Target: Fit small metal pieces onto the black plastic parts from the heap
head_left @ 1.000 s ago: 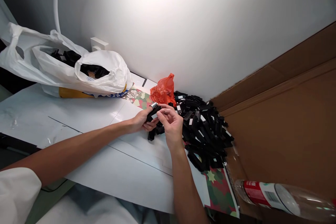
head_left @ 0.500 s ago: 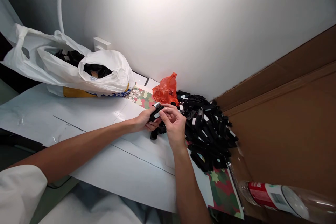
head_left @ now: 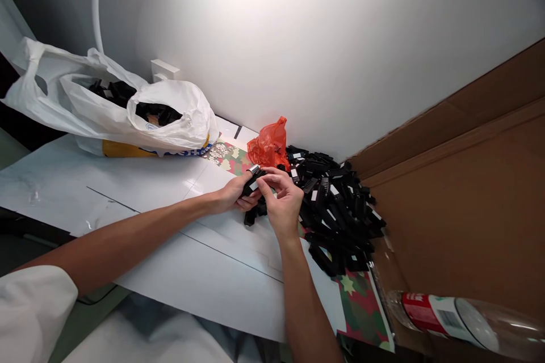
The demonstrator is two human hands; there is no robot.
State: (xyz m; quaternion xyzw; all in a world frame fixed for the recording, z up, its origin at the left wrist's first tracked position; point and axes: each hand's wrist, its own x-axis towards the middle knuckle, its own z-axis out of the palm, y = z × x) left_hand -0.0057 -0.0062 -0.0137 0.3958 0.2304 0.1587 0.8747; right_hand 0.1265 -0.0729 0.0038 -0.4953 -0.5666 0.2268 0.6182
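My left hand (head_left: 239, 193) is closed around a black plastic piece (head_left: 248, 188) that has a small white label on its face. By my left thumb, at the upper end of the piece, shows a shiny silver metal part (head_left: 254, 169). My right hand (head_left: 284, 198) is bent over the same piece, thumb and forefinger pinched together at the label's edge; what lies between the fingertips is too small to make out. Just beneath my hands, another black piece (head_left: 250, 216) lies on the white board. A large heap of similar black pieces (head_left: 340, 204), several with white labels, spreads right of my right hand.
A crumpled orange plastic bag (head_left: 269, 144) stands behind my hands. On the left sits a white plastic bag (head_left: 187, 108) with black pieces inside. Small pale bits (head_left: 219, 150) lie on a camouflage-patterned sheet (head_left: 361, 306). Cardboard (head_left: 460, 181) and a clear bottle (head_left: 451, 317) are at the right.
My right hand has shifted very slightly, its fingers still at the label. My left hand keeps its hold on the black plastic piece.
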